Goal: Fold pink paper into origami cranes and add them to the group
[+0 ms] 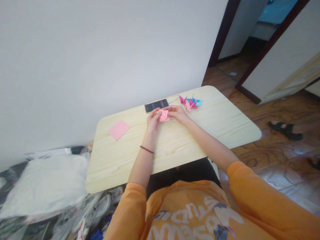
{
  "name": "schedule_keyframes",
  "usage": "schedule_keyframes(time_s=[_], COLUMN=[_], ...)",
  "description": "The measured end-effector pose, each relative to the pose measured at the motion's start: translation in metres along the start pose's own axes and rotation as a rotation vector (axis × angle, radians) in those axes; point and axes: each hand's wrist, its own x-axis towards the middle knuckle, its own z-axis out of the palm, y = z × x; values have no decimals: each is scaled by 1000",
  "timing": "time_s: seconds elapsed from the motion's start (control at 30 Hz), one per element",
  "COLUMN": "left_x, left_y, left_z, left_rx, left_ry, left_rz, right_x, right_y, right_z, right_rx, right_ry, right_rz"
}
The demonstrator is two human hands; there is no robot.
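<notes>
A partly folded piece of pink paper (pixel 164 115) lies on the light wooden table (pixel 215 123), held between both hands. My left hand (pixel 153 120) pinches its left edge, fingers closed on it. Fingers of my right hand (pixel 178 113) press on the paper's right edge. A flat pink paper square (pixel 119 129) lies further left on the table. Several finished origami cranes (pixel 190 102), pink and blue, sit just beyond my right hand.
A dark phone (pixel 156 105) with a cable lies by the wall behind the folded paper. White plastic bags (pixel 42 186) pile up on the floor at the left. A black sandal (pixel 285 129) rests on the wooden floor at the right.
</notes>
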Motion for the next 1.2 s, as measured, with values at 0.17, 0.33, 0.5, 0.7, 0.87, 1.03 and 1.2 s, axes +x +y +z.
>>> schedule_keyframes(time_s=[0.17, 0.33, 0.5, 0.7, 0.87, 1.03, 1.2], left_x=[-2, -5, -3, 0, 2, 4, 4], left_y=[0, 4, 5, 7, 5, 3, 5], left_z=[-1, 3, 2, -3, -4, -6, -10], left_rx=[36, 46, 81, 117, 173, 203, 201], left_ry=[-54, -102, -66, -51, -45, -43, -89], left_rz=[156, 88, 47, 39, 58, 75, 64], right_x=[0, -5, -9, -10, -7, -6, -6], right_y=[3, -1, -6, -4, 1, 3, 1], right_z=[1, 2, 2, 4, 3, 2, 2], right_rx=[-274, -452, -545, -596, -628, -663, -709], right_ry=[117, 171, 170, 152, 153, 142, 133], right_rz=[-234, -374, -447, -499, -542, -552, -590])
